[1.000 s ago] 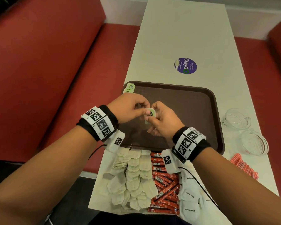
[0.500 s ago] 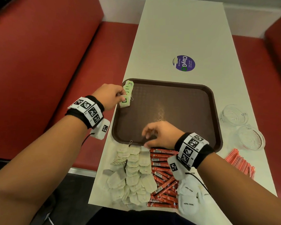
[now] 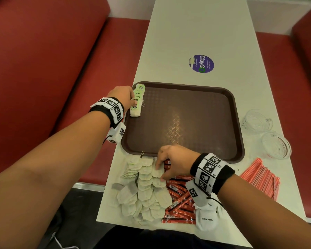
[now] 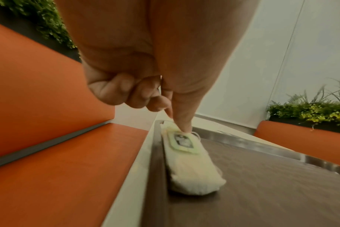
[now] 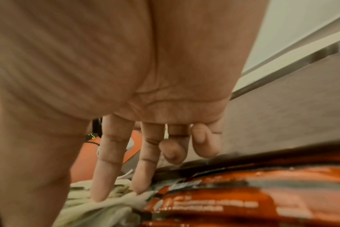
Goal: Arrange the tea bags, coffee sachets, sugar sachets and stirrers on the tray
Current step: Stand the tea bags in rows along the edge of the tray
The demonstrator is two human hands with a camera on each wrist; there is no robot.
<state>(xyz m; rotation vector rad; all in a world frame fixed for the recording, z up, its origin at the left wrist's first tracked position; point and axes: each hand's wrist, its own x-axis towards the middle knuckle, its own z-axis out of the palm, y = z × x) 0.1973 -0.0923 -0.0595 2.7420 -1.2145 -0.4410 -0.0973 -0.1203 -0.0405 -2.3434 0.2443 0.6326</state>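
A brown tray (image 3: 196, 114) lies on the white table. Along its left edge sits a row of tea bags with green tags (image 3: 137, 103). My left hand (image 3: 134, 100) is at that row. In the left wrist view its thumb and forefinger (image 4: 181, 124) pinch the far end of the nearest tea bag (image 4: 192, 169), with the other fingers curled. A pile of loose tea bags (image 3: 145, 191) lies in front of the tray. My right hand (image 3: 159, 172) reaches down onto it, straight fingertips (image 5: 99, 196) touching one bag, thumb at its near side. Red coffee sachets (image 3: 178, 198) lie beside the pile.
White sugar sachets (image 3: 206, 220) sit at the near table edge under my right wrist. Striped stirrers (image 3: 262, 178) lie to the right. Two glass bowls (image 3: 257, 121) (image 3: 276, 146) stand right of the tray. Red benches (image 3: 43, 69) flank the table.
Both hands held one tea bag over the tray. The left hand carried it to the row at the tray's left edge. The right hand dropped back to the loose pile.
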